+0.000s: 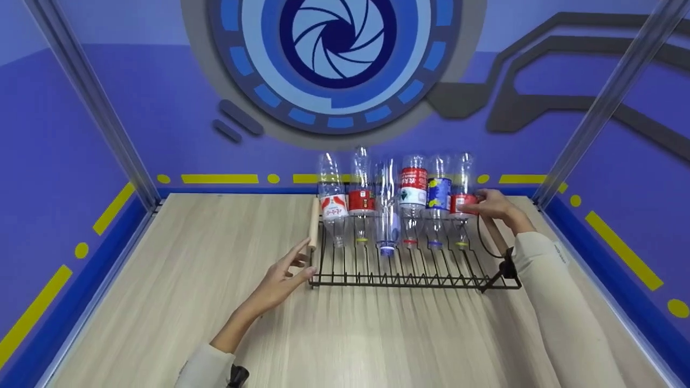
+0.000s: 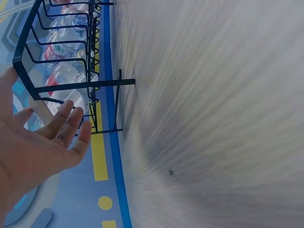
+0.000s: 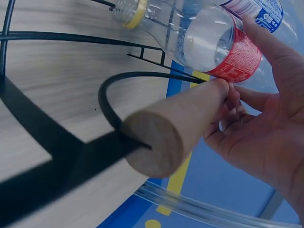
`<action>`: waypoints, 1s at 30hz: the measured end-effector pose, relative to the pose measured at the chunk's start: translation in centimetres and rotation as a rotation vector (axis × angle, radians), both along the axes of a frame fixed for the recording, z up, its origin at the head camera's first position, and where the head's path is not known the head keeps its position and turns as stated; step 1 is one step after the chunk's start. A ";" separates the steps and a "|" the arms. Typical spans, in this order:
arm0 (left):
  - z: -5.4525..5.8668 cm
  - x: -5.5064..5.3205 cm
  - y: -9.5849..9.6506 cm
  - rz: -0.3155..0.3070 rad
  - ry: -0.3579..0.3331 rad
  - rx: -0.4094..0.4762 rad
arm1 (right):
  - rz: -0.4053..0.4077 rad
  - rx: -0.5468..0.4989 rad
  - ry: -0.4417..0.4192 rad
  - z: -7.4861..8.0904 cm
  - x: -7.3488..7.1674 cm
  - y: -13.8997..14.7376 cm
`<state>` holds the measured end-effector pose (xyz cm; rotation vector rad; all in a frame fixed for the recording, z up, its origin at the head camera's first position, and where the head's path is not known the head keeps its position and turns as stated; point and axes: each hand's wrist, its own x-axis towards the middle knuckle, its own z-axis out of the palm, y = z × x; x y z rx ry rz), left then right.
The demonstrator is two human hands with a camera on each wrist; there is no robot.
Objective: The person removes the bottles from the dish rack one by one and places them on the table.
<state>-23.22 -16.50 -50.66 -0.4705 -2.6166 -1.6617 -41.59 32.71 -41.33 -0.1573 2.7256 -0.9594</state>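
A black wire rack (image 1: 409, 281) with wooden side handles stands on the table, several empty plastic bottles leaning in its slots with their caps toward me. My right hand (image 1: 496, 207) pinches the rightmost bottle (image 1: 462, 199), which has a red label and yellow cap ring, between thumb and fingers. In the right wrist view the right wooden handle (image 3: 178, 123) lies just below those fingers. My left hand (image 1: 280, 280) rests at the rack's left end, fingers loosely spread near the left wooden handle (image 1: 314, 223). In the left wrist view its thumb touches the rack's corner.
Beside the held bottle is a blue-labelled bottle (image 1: 439, 194). Further left come a red-and-white one (image 1: 413, 186), an unlabelled one with a blue cap (image 1: 386, 215) and two more. The blue patterned wall (image 1: 215, 156) rises behind the wooden table (image 1: 215, 231).
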 end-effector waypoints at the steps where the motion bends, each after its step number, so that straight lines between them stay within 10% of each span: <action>1: 0.0 0.0 0.0 0.001 0.002 0.003 | -0.003 -0.003 0.010 0.0 -0.1 0.0; 30: 0.3 0.2 0.0 -0.007 -0.036 -0.004 | -0.086 -0.134 0.106 0.8 0.4 -1.1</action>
